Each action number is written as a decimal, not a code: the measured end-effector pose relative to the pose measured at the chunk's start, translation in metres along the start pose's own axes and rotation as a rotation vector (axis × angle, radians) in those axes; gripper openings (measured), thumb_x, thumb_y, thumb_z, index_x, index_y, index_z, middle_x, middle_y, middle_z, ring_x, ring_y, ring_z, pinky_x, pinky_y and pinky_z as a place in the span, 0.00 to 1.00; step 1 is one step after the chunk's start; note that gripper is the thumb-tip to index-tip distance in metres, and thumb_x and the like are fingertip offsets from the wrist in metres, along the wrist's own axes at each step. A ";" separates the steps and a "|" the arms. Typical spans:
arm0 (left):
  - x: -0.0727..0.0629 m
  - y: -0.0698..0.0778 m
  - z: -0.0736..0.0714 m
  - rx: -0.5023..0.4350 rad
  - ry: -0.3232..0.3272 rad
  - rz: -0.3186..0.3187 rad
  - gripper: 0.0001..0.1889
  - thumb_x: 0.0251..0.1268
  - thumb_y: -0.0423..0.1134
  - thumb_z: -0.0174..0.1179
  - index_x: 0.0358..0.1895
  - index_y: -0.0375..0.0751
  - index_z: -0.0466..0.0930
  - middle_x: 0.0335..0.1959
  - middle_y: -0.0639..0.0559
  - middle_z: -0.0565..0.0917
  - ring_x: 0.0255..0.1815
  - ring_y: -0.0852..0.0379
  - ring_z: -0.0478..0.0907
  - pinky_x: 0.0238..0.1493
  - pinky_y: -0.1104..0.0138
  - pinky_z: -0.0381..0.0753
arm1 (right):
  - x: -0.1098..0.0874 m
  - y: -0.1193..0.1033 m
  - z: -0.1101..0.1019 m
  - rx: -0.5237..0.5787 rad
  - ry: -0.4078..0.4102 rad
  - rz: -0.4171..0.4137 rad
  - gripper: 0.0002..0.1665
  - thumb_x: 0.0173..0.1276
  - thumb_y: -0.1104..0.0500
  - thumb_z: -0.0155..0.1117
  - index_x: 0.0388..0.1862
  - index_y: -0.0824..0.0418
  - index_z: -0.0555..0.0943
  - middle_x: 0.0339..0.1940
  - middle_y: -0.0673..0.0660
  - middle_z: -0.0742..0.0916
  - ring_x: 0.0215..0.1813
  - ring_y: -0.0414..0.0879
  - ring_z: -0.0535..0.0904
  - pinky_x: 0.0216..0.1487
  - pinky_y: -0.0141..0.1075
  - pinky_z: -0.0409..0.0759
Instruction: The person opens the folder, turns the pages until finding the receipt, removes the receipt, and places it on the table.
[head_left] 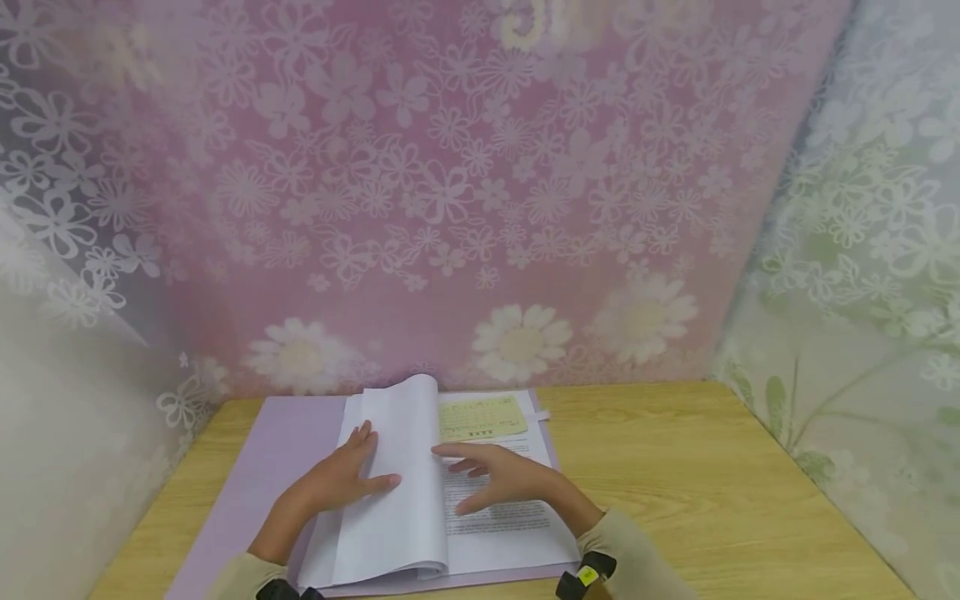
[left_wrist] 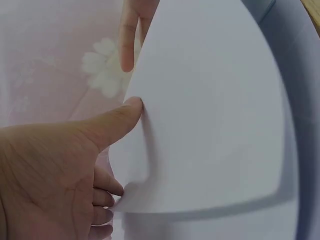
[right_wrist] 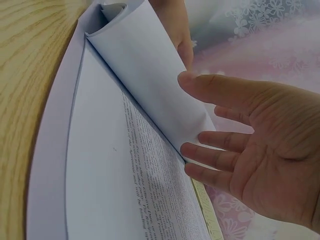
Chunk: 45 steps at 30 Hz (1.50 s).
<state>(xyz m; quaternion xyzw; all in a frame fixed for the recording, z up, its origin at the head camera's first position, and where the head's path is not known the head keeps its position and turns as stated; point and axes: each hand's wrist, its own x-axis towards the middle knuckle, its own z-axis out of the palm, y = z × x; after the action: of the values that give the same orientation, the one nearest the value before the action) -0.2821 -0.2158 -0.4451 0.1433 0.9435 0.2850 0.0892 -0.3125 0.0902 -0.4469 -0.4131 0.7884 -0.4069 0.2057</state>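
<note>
A lilac folder lies opened on the table with a stack of white sheets in it. Several sheets are turned over to the left, making a rounded roll of blank paper. My left hand rests on these turned sheets near their left edge, thumb spread from the fingers. In the left wrist view, its thumb touches the blank page. Beside the fold, my right hand has its fingers spread over the printed page; whether a fingertip touches the roll, I cannot tell.
A yellow printed slip lies at the top of the printed page. A small white tab sticks out at the folder's right edge. The wood-grain table meets flower-patterned walls behind and at both sides.
</note>
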 end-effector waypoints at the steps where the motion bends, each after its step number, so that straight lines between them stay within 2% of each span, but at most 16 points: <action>1: 0.000 0.000 0.000 0.006 0.003 0.001 0.54 0.65 0.63 0.64 0.78 0.23 0.52 0.83 0.29 0.44 0.83 0.29 0.40 0.77 0.34 0.52 | 0.000 -0.001 0.000 0.001 0.000 -0.001 0.48 0.66 0.56 0.75 0.81 0.54 0.63 0.80 0.55 0.70 0.74 0.59 0.74 0.72 0.50 0.75; 8: 0.001 0.000 -0.002 0.045 0.016 -0.001 0.57 0.61 0.62 0.68 0.76 0.20 0.53 0.81 0.26 0.46 0.82 0.28 0.43 0.76 0.34 0.55 | 0.000 -0.002 0.000 -0.031 0.003 0.017 0.48 0.65 0.54 0.76 0.81 0.51 0.64 0.80 0.53 0.70 0.73 0.57 0.75 0.72 0.48 0.75; 14: 0.001 0.002 -0.002 0.048 0.012 -0.013 0.56 0.63 0.63 0.67 0.76 0.19 0.53 0.81 0.25 0.46 0.82 0.27 0.44 0.75 0.34 0.56 | -0.001 0.001 -0.002 -0.078 0.006 0.005 0.48 0.65 0.52 0.76 0.80 0.51 0.64 0.80 0.53 0.71 0.73 0.56 0.75 0.71 0.46 0.77; 21: -0.001 0.001 0.000 0.089 0.011 -0.055 0.56 0.61 0.63 0.68 0.75 0.18 0.55 0.80 0.22 0.48 0.81 0.25 0.46 0.74 0.34 0.58 | 0.001 -0.001 0.001 -0.055 -0.015 0.006 0.48 0.64 0.54 0.76 0.80 0.52 0.64 0.80 0.53 0.70 0.76 0.56 0.72 0.72 0.47 0.75; 27: 0.000 -0.004 0.002 0.109 0.022 -0.033 0.56 0.60 0.63 0.69 0.76 0.22 0.56 0.79 0.22 0.52 0.80 0.22 0.42 0.74 0.29 0.50 | 0.003 0.001 0.004 -0.051 -0.013 0.000 0.48 0.65 0.55 0.76 0.80 0.54 0.64 0.80 0.54 0.70 0.76 0.56 0.72 0.74 0.46 0.74; 30: 0.001 -0.008 0.004 0.084 0.025 -0.006 0.54 0.59 0.61 0.70 0.78 0.28 0.57 0.80 0.28 0.54 0.81 0.24 0.42 0.74 0.29 0.48 | 0.004 0.002 0.007 -0.034 -0.013 -0.003 0.47 0.65 0.54 0.76 0.80 0.53 0.65 0.80 0.54 0.70 0.76 0.56 0.72 0.74 0.45 0.73; 32: 0.002 -0.011 0.005 0.057 0.022 0.023 0.53 0.59 0.60 0.71 0.79 0.32 0.57 0.81 0.31 0.54 0.82 0.26 0.44 0.74 0.29 0.49 | 0.004 0.002 0.008 -0.025 -0.008 -0.008 0.47 0.65 0.55 0.76 0.80 0.54 0.65 0.80 0.54 0.70 0.76 0.57 0.72 0.74 0.44 0.73; 35: 0.003 -0.013 0.004 0.012 0.002 0.031 0.52 0.59 0.58 0.72 0.80 0.36 0.57 0.82 0.35 0.55 0.82 0.29 0.46 0.75 0.31 0.52 | 0.005 0.001 0.010 -0.012 -0.002 -0.018 0.46 0.65 0.56 0.75 0.79 0.55 0.65 0.80 0.55 0.71 0.75 0.57 0.73 0.74 0.44 0.73; 41: 0.006 -0.014 -0.004 -0.016 -0.046 0.015 0.51 0.60 0.57 0.72 0.79 0.34 0.57 0.81 0.33 0.57 0.81 0.29 0.50 0.75 0.34 0.57 | 0.007 -0.005 0.010 -0.003 0.026 -0.036 0.43 0.68 0.56 0.73 0.78 0.56 0.67 0.78 0.56 0.73 0.73 0.58 0.76 0.72 0.45 0.76; 45: 0.006 -0.018 -0.001 -0.031 -0.082 0.000 0.52 0.59 0.58 0.72 0.79 0.33 0.57 0.80 0.31 0.56 0.81 0.28 0.51 0.75 0.34 0.57 | 0.007 -0.005 0.011 0.018 0.032 -0.026 0.40 0.68 0.56 0.73 0.77 0.58 0.68 0.77 0.57 0.75 0.72 0.57 0.77 0.72 0.46 0.76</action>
<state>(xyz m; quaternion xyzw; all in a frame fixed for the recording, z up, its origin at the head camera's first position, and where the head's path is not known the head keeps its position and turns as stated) -0.2914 -0.2288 -0.4554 0.1536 0.9346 0.2933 0.1302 -0.3069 0.0773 -0.4496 -0.4147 0.7824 -0.4231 0.1918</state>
